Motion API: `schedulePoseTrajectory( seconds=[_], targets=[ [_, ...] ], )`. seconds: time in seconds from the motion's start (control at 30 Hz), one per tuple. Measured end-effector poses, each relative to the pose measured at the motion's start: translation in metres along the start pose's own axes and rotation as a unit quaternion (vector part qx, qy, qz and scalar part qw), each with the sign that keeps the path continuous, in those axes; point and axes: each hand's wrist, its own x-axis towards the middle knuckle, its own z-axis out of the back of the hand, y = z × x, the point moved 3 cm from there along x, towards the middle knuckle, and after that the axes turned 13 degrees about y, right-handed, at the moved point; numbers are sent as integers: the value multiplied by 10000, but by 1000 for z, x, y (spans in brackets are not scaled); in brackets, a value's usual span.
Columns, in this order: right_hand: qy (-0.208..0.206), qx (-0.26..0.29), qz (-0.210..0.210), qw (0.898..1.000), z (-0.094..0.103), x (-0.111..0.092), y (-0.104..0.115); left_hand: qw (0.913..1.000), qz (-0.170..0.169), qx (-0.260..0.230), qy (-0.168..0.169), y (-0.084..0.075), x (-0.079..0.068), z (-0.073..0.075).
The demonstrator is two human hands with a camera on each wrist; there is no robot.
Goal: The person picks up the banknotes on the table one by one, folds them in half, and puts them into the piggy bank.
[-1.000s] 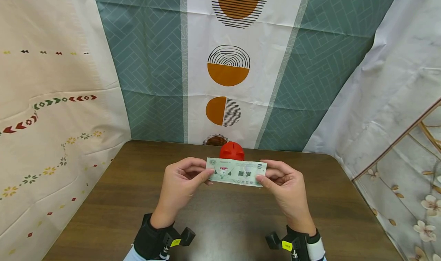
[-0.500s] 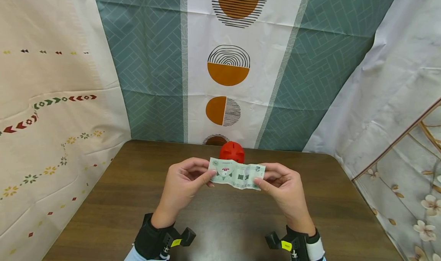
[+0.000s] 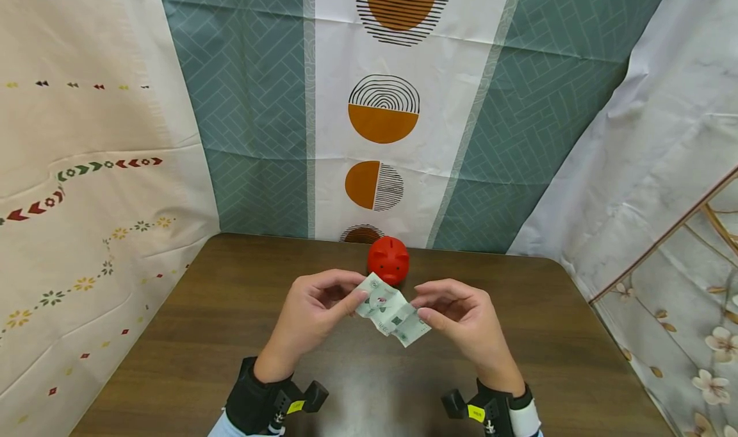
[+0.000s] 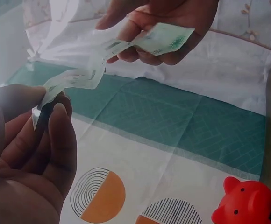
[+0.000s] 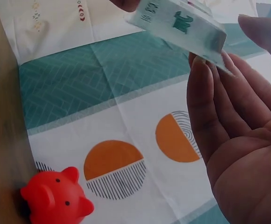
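A pale green banknote (image 3: 393, 310) with crease lines slants down to the right in the head view. My left hand (image 3: 311, 312) pinches its upper left end between thumb and fingers, as the left wrist view also shows. Close to the other end is my right hand (image 3: 469, 325). In the right wrist view its thumb (image 5: 261, 35) stands apart from the note, while its relaxed fingers (image 5: 203, 88) lie just under or against the paper. A red piggy bank (image 3: 388, 259) with a slot on top stands on the table just beyond the note.
The brown wooden table (image 3: 190, 334) ends at a patterned curtain (image 3: 254, 104) behind the piggy bank. Pale patterned cloths hang along the left and right sides. Each wrist wears a black strap with a camera.
The banknote was stretched level between both hands. The right thumb has come off it, and its right end has swung down and toward me. More of the piggy bank now shows.
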Motion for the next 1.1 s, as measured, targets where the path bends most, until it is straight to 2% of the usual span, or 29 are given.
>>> schedulePoseTrajectory(
  seconds=[0.1, 0.3, 0.5, 0.63, 0.8, 0.9, 1.1],
  targets=[
    [188, -32, 89, 9998, -5, 1, 0, 9998, 77, 94, 141, 0, 0, -2],
    [405, -265, 309, 9983, -15, 4, 1, 9992, -37, 278, 302, 1, 0, -4],
    [226, -372, 554, 9975, -18, 5, 3, 9996, -37, 191, 205, 1, 0, -4],
    [-178, -273, 752, 9966, -18, 6, 4, 9998, -154, 84, 2, 2, 0, -5],
    [-1030, -61, 866, 9909, -20, 6, 5, 9996, -243, -122, -117, 4, 1, -8],
    [-1433, 141, 1021, 9843, -23, 7, 4, 9996, -74, -231, -154, 5, 2, -11],
    [-2002, 507, 972, 9736, -30, 9, 1, 9993, 302, -218, -45, 7, 3, -18]
  ],
)
